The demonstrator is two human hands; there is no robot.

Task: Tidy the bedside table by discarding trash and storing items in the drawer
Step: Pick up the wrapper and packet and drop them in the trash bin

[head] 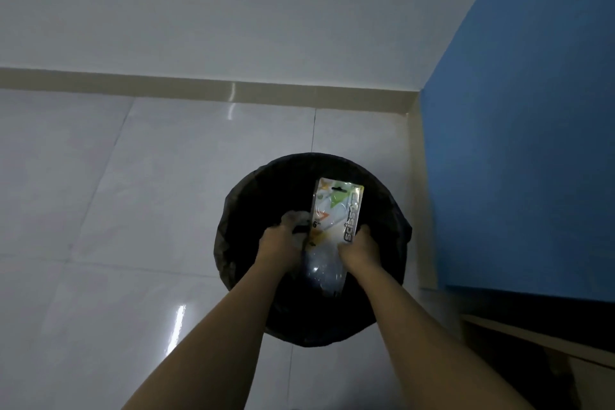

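A round black bin (382,210) lined with a dark bag stands on the floor below me. Both my hands are over its opening. My right hand (361,253) grips the lower edge of a scissors package (337,210), a white and green card with a clear blister, held upright above the bin. My left hand (279,243) is closed around something whitish and crumpled with a dark part (296,221); what it is I cannot tell. A clear plastic piece (321,271) hangs between my wrists.
Glossy white floor tiles (133,210) surround the bin. A white wall with a beige skirting (199,86) runs behind. A blue wall (519,143) rises on the right, with a wooden furniture edge (532,339) at lower right.
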